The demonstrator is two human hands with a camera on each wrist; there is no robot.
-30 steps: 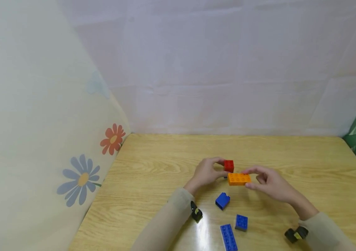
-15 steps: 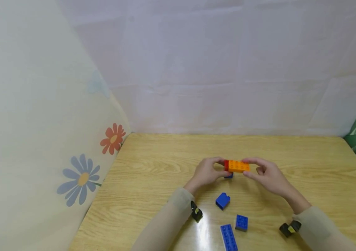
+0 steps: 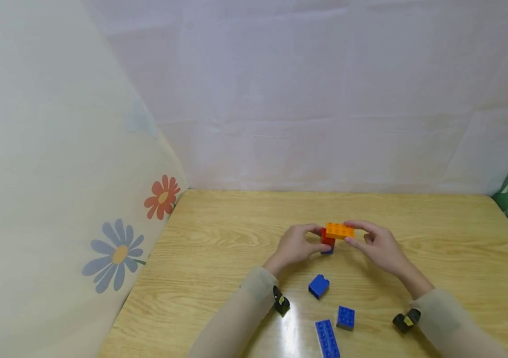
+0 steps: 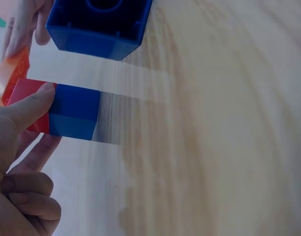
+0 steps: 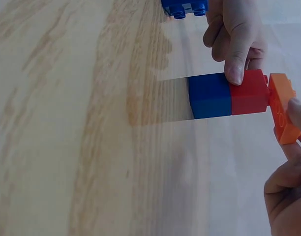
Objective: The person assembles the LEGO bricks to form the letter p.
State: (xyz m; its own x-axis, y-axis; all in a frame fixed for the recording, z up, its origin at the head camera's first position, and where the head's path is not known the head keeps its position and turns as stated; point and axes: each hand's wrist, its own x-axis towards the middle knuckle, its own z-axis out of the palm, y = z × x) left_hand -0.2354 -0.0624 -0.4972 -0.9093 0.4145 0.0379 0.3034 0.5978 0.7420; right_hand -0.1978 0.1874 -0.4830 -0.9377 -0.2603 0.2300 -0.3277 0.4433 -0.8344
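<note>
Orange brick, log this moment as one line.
left hand holds red-on-blue stack | right hand sets orange brick atop | table

Both forearms reach forward, left hand (image 3: pixel 296 244) and right hand (image 3: pixel 376 243) facing, fingers curled in pinches.

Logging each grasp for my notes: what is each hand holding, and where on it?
Left hand pinches the red brick by its sides; right hand pinches the orange brick at its right end.

Wooden table (image 3: pixel 218 248) bears blue bricks (image 3: pixel 318 286) (loose)
</note>
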